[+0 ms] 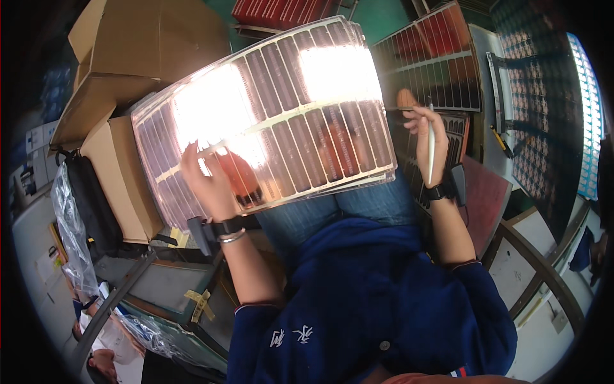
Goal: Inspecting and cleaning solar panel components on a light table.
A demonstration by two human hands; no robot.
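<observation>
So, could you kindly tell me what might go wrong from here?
The glossy panel stack appears to rest across the lap, its edges uneven, so the sheets might slide if the legs shift.

The right hand holds a slim, pale pen-like tool just beside the stack's right edge; a slip could perhaps scratch the top sheet.

Bright glare washes out patches of that surface, so marks there could be missed.

We're resting a stack of glossy panels (pixel 281 121) slantwise across our lap (pixel 377 201), edges sitting slightly uneven, two rows of narrow strips showing, glare totally blowing out patches. We're also holding a slim whitish pen-like tool (pixel 431 153) in our right hand (pixel 439 142).
</observation>
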